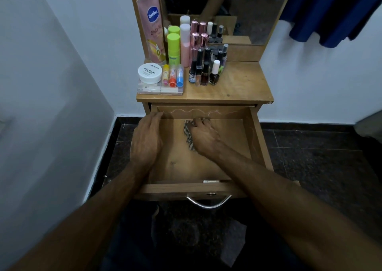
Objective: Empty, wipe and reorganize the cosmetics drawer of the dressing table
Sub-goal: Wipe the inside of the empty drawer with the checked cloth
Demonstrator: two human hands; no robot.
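Observation:
The wooden drawer [260, 138] is pulled out, and its floor holds only a patterned cloth [188, 133]. My right hand [203, 135] presses the cloth against the drawer floor near the back, fingers curled over it. My left hand [146, 140] rests along the drawer's left side, fingers straight and reaching the back corner. The cosmetics stand on the dressing table top [244, 84]: a white nail polish remover jar [150, 72], three lip balms [172, 75], a green tube [173, 47], a pink bottle [185, 43] and several nail polish bottles [208, 70].
A Vaseline tube [152, 25] leans against the mirror frame. The mirror [227, 8] stands behind the bottles. A clear organiser box [160, 89] sits under the jar. A metal handle [208, 203] hangs on the drawer front. Blue fabric [334, 12] hangs at upper right. White walls flank the table.

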